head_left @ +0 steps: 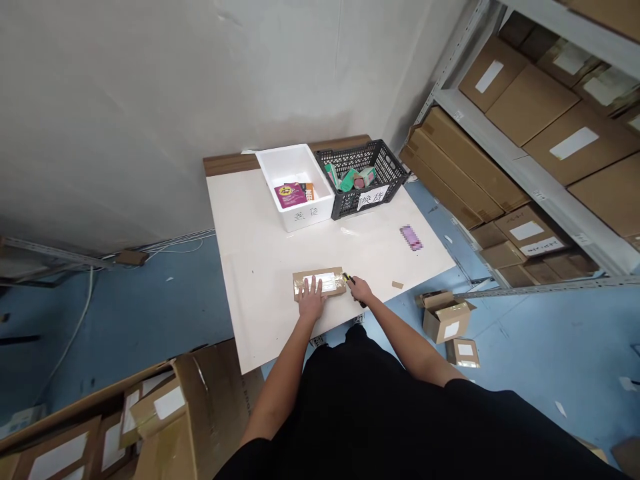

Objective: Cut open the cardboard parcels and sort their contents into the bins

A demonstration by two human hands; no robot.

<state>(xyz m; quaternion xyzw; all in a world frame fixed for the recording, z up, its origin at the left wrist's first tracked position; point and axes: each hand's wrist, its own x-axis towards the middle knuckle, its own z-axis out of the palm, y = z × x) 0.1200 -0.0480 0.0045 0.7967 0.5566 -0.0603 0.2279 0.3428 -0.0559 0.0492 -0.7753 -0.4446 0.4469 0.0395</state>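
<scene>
Brown cardboard forms the oblong, taped box point(337, 287) on the white table point(260, 267), its white label point(329, 280) illegible; the left hand point(311, 299) lies on it, fingers spread, while the right hand point(359, 291) clenches a black-and-yellow cutter point(349, 278) at its end. A black plastic crate point(347, 204) bears a sign point(373, 197) reading “换货”.

White bin point(306, 221): "退货". Sign point(374, 196) on black crate point(345, 205): "换货".
</scene>
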